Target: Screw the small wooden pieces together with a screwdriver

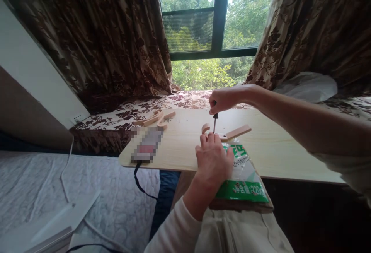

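Right grip (223,100): closed round screwdriver (215,116). Left grip (213,160): at wood (239,132), pinch hidden. Risk: screwdriver slipping, jabbing left grip; likely cause, fingertips close beside shaft (214,126).

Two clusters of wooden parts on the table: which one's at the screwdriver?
The right cluster, partly covered by the left hand. The left cluster lies untouched, well away from the screwdriver.
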Available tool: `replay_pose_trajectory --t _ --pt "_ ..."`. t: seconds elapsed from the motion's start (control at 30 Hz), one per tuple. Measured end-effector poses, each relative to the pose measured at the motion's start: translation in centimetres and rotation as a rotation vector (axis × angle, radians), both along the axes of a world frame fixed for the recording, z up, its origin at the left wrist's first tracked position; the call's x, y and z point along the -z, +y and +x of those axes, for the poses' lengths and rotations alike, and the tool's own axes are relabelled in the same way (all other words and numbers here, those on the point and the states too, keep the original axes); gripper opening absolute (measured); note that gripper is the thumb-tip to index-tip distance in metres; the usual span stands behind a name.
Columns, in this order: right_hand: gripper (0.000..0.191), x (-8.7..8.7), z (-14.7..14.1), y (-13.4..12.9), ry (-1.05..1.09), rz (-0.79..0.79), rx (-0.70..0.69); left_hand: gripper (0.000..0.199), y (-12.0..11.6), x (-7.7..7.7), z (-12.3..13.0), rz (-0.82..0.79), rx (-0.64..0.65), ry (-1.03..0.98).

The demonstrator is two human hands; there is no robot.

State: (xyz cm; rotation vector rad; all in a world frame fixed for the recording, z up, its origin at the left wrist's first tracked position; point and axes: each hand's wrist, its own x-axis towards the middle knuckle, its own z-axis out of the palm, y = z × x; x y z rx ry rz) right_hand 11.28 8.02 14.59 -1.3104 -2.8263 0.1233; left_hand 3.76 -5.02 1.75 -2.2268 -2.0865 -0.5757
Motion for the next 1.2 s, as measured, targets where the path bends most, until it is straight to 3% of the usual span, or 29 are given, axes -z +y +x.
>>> replay_pose_trajectory --t 0.33,0.57,0.8,1.03,1.2 --pt "0.013 -1.3 0.3 -1.1 -0.044 -0.056 -0.163 0.044 0.1 0.0 -0.2 0.029 0.004 -0.015" --pt "0.024 -0.4 0.0 -0.8 -0.079 -0.003 -0.077 0.044 0.1 0.2 -0.2 0.048 -0.01 -0.042" --pt "0.026 -1.1 1.0 -1.1 -0.115 -0.105 -0.194 0.044 0.4 0.3 -0.5 0.066 -0.031 -0.075" --pt "0.03 -0.2 1.4 -0.9 -0.075 -0.085 -0.106 0.046 0.3 0.3 -0.7 0.043 -0.028 -0.09" --pt "0.03 -0.9 1.7 -1.0 -0.062 -0.094 -0.151 0.045 0.4 0.4 -0.8 0.046 -0.025 -0.078"
